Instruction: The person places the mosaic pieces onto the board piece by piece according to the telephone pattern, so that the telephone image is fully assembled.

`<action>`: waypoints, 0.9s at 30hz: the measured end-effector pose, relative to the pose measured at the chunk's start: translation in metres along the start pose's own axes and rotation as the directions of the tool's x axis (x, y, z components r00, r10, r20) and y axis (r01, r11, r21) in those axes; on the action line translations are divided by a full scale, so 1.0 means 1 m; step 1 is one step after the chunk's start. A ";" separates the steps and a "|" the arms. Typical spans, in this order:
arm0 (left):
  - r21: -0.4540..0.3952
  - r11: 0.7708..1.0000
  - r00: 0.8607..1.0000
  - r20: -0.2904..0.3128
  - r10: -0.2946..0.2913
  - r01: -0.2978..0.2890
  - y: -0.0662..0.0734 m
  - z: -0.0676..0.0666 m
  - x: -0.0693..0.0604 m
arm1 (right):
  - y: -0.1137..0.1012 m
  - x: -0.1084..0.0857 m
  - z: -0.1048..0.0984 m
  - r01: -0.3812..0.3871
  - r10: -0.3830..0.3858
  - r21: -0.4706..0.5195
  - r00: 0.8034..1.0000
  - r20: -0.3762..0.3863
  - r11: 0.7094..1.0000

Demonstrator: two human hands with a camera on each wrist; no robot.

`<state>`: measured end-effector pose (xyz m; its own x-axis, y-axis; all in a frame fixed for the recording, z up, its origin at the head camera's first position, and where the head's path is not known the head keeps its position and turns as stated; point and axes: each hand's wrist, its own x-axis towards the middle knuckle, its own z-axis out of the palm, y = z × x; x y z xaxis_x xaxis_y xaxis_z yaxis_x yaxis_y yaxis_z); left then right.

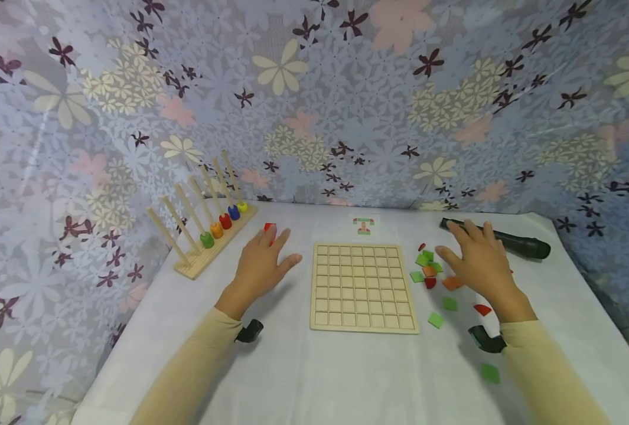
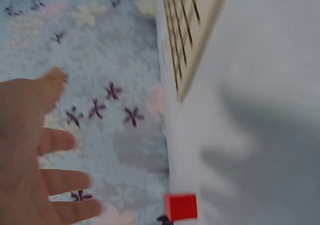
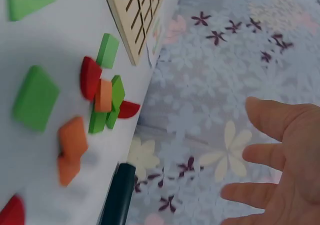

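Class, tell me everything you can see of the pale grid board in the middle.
The grid board looks wooden, pale and roughly square, with a plain rim around rows of recessed square compartments, all empty. It lies flat on the white cloth between the left hand and the right hand, neither touching it. A green tile lies close by its right edge in the head view.

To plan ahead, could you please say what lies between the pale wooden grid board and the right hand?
The head view shows flat green tiles, orange pieces and rounded red pieces there.
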<state>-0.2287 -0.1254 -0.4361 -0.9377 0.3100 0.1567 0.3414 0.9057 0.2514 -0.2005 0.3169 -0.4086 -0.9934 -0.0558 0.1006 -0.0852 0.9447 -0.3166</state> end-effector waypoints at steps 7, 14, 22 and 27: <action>-0.085 0.991 0.973 0.198 0.118 -0.103 0.030 0.014 -0.038 | 0.033 -0.033 -0.010 -0.057 0.054 0.095 0.998 0.043 0.994; -0.021 0.968 0.910 0.337 0.243 -0.251 0.048 0.036 -0.052 | 0.067 -0.060 -0.011 -0.180 0.157 0.140 0.974 0.161 0.974; -0.009 0.971 0.908 0.351 0.228 -0.240 0.045 0.043 -0.053 | 0.101 -0.073 -0.003 -0.166 0.124 0.140 0.956 0.265 0.976; -0.011 0.967 0.908 0.342 0.243 -0.254 0.043 0.047 -0.051 | 0.116 -0.073 0.004 -0.157 0.098 0.154 0.937 0.335 0.976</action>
<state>-0.1696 -0.0890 -0.4780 -0.7903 0.6001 -0.1239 0.5693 0.7938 0.2137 -0.1383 0.4289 -0.4567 -0.9650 -0.0680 -0.2531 0.0611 0.8807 -0.4697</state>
